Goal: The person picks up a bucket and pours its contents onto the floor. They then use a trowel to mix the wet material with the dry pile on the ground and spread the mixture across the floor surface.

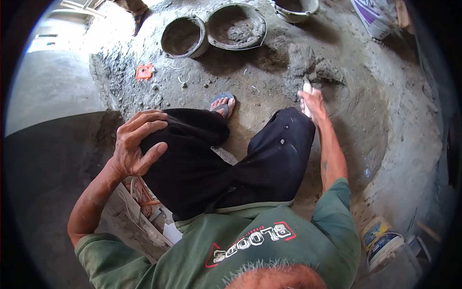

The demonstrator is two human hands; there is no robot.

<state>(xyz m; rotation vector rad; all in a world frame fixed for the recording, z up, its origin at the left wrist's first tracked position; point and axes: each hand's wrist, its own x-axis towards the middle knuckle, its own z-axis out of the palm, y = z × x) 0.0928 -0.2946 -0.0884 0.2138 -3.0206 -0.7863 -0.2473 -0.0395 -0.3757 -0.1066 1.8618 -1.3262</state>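
My right hand (315, 104) is closed around the pale handle of a trowel (307, 88), beside my right knee. The trowel's far end meets wet grey mortar (329, 71) on the floor, and its blade is smeared or covered, so its outline is hard to make out. On my other knee, over the dark trousers (185, 137), lies my left hand (137, 142). Its fingers are spread and it holds nothing.
Ahead stand a bucket (202, 49), a wider bucket with mortar (243, 47) and a third bucket (294, 18). A white-purple sack (371, 18) is far right. An orange piece (144, 72) lies left. Another person's leg (136, 8) shows behind. A pail (385, 248) sits lower right.
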